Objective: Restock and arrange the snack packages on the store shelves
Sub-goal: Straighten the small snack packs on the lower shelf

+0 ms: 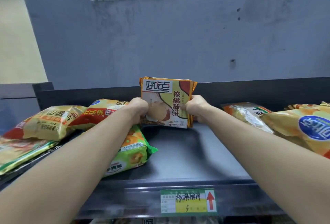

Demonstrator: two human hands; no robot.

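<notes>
**Gold-edged biscuit pack held upright at the back of the shelf**

Gold foil trims the walnut biscuit pack [167,101], which stands upright near the middle of the dark shelf [187,152], its printed face toward the camera and its lower edge at or just above the shelf surface; contact there cannot be told. Both hands clasp it: the left hand [139,108] is closed on the pack's left edge at 9 o'clock, and the right hand [195,106] is closed on its right edge at 3 o'clock, so each grip is clamped on the same pack.

At 7 o'clock from the pack, partly under the left forearm, a green snack bag [133,150] lies flat on the shelf. Further out at 9 o'clock, yellow and red chip bags [53,122] lie overlapping one another. At 3 o'clock, beyond the right forearm, a large yellow chip bag [300,129] with a blue oval logo lies tilted, with a silver-backed packet [246,115] just behind it.

On the shelf's front edge at 6 o'clock sits a green and yellow price label [188,203] with handwriting and a red arrow pointing up.
</notes>
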